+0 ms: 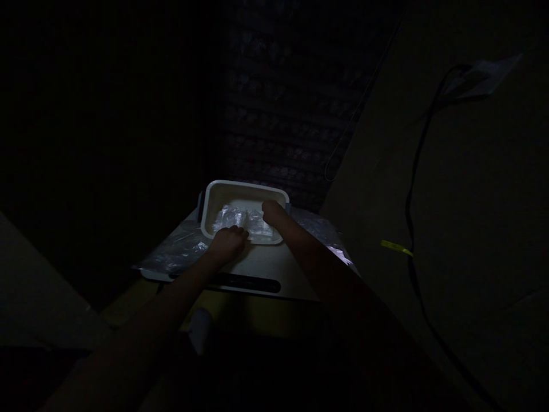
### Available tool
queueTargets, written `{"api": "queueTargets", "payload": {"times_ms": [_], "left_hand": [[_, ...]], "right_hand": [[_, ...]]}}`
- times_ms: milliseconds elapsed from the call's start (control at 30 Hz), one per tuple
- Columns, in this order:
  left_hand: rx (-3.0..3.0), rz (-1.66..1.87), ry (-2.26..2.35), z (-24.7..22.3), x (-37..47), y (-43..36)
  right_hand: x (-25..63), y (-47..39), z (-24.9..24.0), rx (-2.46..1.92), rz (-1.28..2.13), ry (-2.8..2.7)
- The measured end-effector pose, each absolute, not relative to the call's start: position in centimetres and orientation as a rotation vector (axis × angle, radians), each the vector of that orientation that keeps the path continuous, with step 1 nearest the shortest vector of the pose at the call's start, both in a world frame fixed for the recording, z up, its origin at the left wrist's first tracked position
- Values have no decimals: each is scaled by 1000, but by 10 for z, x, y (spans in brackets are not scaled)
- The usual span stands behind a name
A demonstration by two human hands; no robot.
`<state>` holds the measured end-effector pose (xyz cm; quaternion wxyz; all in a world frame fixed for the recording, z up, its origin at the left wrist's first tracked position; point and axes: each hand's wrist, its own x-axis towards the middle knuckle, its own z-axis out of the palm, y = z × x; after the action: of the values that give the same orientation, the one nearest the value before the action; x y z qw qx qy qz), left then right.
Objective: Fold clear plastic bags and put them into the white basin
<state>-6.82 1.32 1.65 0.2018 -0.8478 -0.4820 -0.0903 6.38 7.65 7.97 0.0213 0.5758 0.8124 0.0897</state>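
A white basin (246, 184) stands on a small white table (266, 264), with crumpled clear plastic (234, 216) inside it. My left hand (229, 241) is at the basin's near rim, its fingers curled at the edge of the plastic. Over the right side of the basin is my right hand (271, 212), closed like a fist beside the plastic. The dim light hides exactly what the fingertips of each hand grip.
Clear plastic sheets (178, 249) lie on the table's left side, and more plastic (317, 229) on the right. A dark slot (244, 282) runs along the near edge. A black cable (409, 212) with a yellow tie (397, 248) hangs at the right.
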Motion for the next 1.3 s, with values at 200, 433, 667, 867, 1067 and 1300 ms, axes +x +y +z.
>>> {"api": "queueTargets", "payload": {"times_ms": [200, 433, 667, 867, 1067, 1300], "left_hand": [[-2371, -254, -1341, 16, -70, 14], [-2365, -266, -1369, 19, -67, 14], [-2355, -274, -1380, 28, -66, 14], [-2296, -374, -1355, 26, -69, 21], [-2146, -504, -1427, 27, -64, 27], [-2090, -602, -1527, 20, -56, 31]], "right_hand": [[64, 68, 87, 1636, 202, 2656], [57, 71, 58, 1553, 36, 2623], [60, 84, 47, 1606, 32, 2674], [73, 81, 67, 1757, 76, 2953], [117, 60, 83, 2037, 74, 3297], [178, 44, 41, 2429, -190, 3127]]}}
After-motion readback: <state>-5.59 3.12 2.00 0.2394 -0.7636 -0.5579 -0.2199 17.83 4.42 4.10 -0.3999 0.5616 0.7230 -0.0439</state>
